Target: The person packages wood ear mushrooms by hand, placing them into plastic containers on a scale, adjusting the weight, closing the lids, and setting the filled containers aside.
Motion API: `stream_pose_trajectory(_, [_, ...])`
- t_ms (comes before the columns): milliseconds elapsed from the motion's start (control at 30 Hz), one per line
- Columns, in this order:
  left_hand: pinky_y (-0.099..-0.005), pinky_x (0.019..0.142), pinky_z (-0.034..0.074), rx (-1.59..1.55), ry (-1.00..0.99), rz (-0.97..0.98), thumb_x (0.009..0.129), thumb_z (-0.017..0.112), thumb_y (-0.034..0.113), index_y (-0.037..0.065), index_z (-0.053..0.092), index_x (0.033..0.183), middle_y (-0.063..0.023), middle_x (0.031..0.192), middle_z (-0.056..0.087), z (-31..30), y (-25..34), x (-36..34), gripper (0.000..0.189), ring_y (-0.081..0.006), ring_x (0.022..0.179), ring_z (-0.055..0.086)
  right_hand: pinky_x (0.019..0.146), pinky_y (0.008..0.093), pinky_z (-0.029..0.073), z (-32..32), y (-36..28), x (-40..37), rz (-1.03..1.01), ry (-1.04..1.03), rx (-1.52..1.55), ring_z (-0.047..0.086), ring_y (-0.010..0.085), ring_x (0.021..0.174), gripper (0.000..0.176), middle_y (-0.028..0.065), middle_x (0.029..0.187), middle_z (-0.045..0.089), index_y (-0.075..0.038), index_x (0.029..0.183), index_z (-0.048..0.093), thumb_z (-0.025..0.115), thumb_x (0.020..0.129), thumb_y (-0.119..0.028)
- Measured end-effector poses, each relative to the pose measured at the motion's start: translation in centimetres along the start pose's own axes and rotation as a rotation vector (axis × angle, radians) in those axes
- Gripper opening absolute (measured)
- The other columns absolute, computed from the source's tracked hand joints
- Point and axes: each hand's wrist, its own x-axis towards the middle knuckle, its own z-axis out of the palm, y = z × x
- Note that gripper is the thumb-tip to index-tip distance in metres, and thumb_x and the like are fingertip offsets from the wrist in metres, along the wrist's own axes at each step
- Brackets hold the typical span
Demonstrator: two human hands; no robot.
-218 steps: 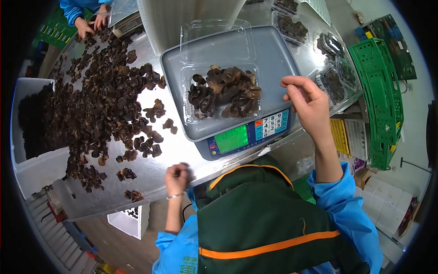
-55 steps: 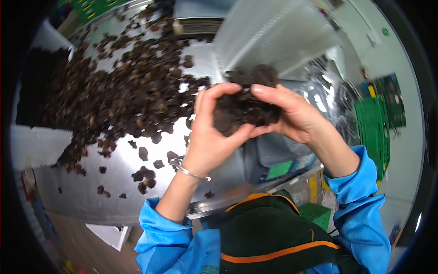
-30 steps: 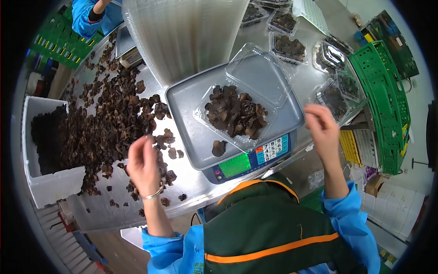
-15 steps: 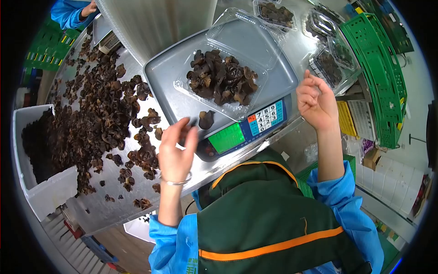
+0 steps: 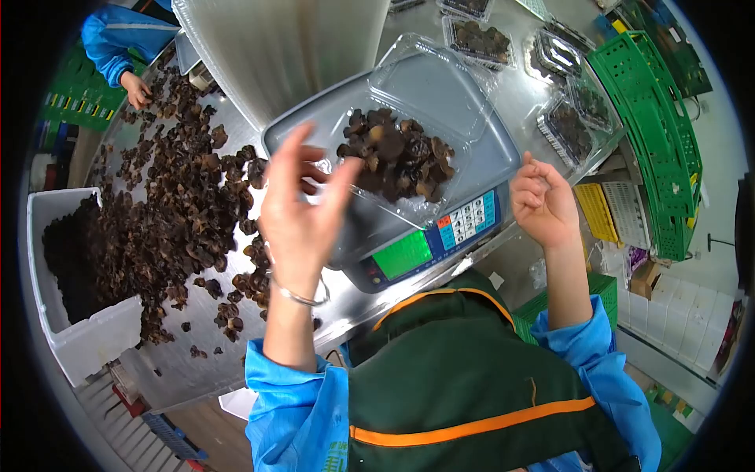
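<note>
A clear clamshell tray [image 5: 465, 153] filled with dark wood-ear fungus [image 5: 397, 161] sits on the grey scale [image 5: 487, 161], its lid [image 5: 429, 79] hinged open behind it. My left hand [image 5: 303, 208] is raised over the scale's front left corner with fingers spread; I see nothing in it, and it hides that corner. My right hand [image 5: 543, 200] hovers at the scale's right edge beside the keypad [image 5: 468, 220], fingers curled in and empty.
A large loose pile of fungus [image 5: 173, 204] covers the steel table on the left, beside a white bin [image 5: 86, 338]. A tall stack of clear trays [image 5: 275, 47] stands behind the scale. Filled packs [image 5: 570, 126] and a green crate [image 5: 653, 118] lie right. Another person's hand [image 5: 138, 88] works far left.
My left hand has lifted from the scale's front edge, where a loose fungus piece lay, and now covers that spot. My right hand has stayed by the keypad, curled.
</note>
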Motion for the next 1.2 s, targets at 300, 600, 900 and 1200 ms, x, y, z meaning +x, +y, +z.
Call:
stream_pose_trajectory(300, [-0.0400,0.084,0.042,0.980,-0.292,-0.090,0.075,0.067,0.016,0.012,0.055,0.118,-0.0138,0.106,0.058,-5.9,-16.5,-13.3,0.045,-0.0314,0.098,0.052,0.045,0.0198,0.030,-1.8,-1.6,-0.7,-0.207,-0.036,-0.194,0.038,0.0070,0.056,0.018,-0.0020,0.073,0.049,-0.006,0.103,0.055,0.052,0.086,-0.010])
stream_pose_trajectory(600, [-0.0304,0.067,0.048,0.450,0.167,-0.459,0.079,0.067,0.014,0.006,0.067,0.089,-0.0092,0.082,0.064,-8.7,-18.2,-15.7,0.013,-0.0200,0.075,0.061,0.057,0.0207,0.043,7.8,7.1,2.9,-0.555,-0.436,-1.679,0.053,0.0060,0.069,0.020,0.0021,0.081,0.061,-0.002,0.096,0.065,0.059,0.083,-0.015])
stream_pose_trajectory(900, [-0.0223,0.069,0.048,-0.442,0.142,-0.400,0.083,0.060,0.001,-0.002,0.063,0.098,-0.0083,0.089,0.065,-2.8,-3.8,-3.1,0.015,-0.0122,0.079,0.061,0.080,0.0379,0.033,5.7,11.1,7.6,-1.204,-0.436,-2.435,0.049,0.0249,0.085,0.014,0.0072,0.081,0.056,-0.009,0.081,0.067,0.067,0.075,-0.021])
stream_pose_trajectory(1200, [-0.0231,0.068,0.045,0.017,0.129,-0.020,0.087,0.057,0.010,0.006,0.063,0.098,-0.0052,0.091,0.061,-0.2,-3.1,-0.6,0.013,-0.0116,0.079,0.056,0.070,0.0305,0.034,5.0,5.4,1.2,-1.533,-0.204,-2.290,0.053,0.0156,0.079,0.016,0.0038,0.081,0.056,-0.013,0.095,0.065,0.059,0.080,-0.012])
